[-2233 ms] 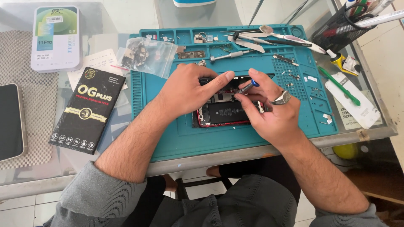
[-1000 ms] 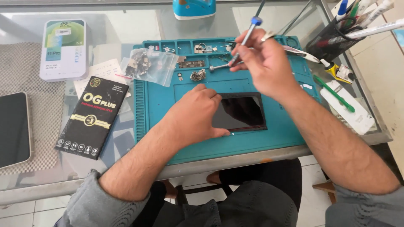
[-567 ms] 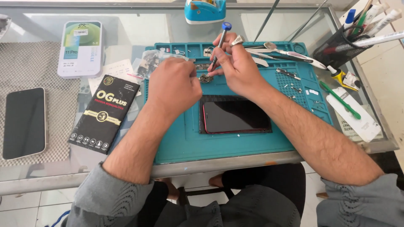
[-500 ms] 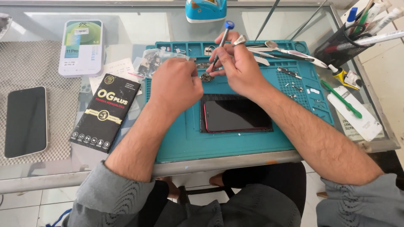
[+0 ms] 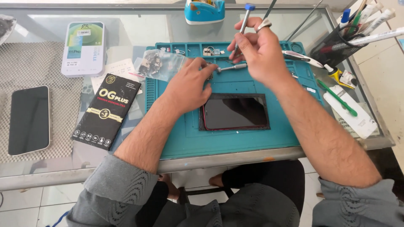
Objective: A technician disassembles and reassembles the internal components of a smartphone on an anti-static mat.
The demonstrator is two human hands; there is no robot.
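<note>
A dark phone with a red edge (image 5: 235, 112) lies screen up in the middle of a teal work mat (image 5: 235, 138). My right hand (image 5: 256, 52) is raised above the mat's far part and holds a thin screwdriver with a blue cap (image 5: 244, 23), its shaft nearly upright. My left hand (image 5: 189, 86) rests on the mat just beyond the phone, fingertips at a small part beside a second silver screwdriver (image 5: 232, 67) lying flat. What the left fingertips pinch is too small to tell.
A clear bag of small parts (image 5: 158, 64) sits at the mat's far left corner. Left of the mat lie a black flat box (image 5: 107, 110), a white box (image 5: 83, 48) and another phone (image 5: 28, 120) on grey mesh. A tool holder (image 5: 336, 44), glue bottle and green stick (image 5: 336, 97) stand right.
The phone now lies screen up, both hands off it. My right hand lifted the blue-capped screwdriver higher over the far tray area; my left hand moved from the phone to the small parts.
</note>
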